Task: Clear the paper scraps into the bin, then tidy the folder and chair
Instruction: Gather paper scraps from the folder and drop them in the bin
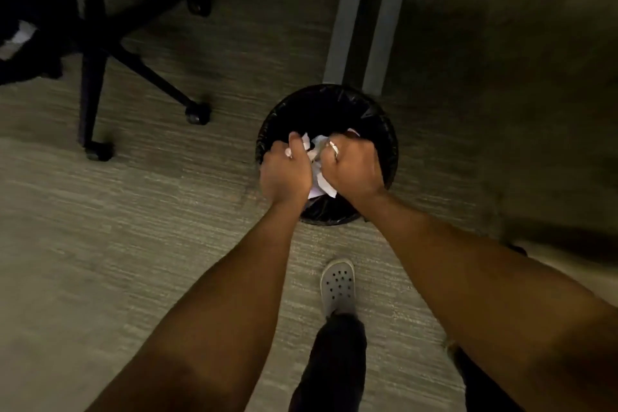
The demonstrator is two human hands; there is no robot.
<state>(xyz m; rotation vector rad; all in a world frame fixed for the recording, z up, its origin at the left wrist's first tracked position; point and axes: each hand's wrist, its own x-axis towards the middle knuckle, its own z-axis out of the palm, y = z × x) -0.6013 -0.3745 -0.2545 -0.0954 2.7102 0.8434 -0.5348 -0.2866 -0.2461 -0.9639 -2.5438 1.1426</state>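
Observation:
A round black bin [384,130] with a black liner stands on the carpet by a grey desk leg. Both my hands are cupped together directly over its mouth. My left hand [284,170] and my right hand [354,167] press a bunch of white paper scraps [319,182] between them, with bits of paper showing between the palms and above the fingers. A ring shows on my right hand. The black office chair [97,43] stands at the upper left on its wheeled base. No folder is in view.
A grey desk leg [364,13] rises just behind the bin. A chair castor [198,113] sits left of the bin, another [98,150] further left. My foot in a grey clog [337,284] stands on the carpet below the bin.

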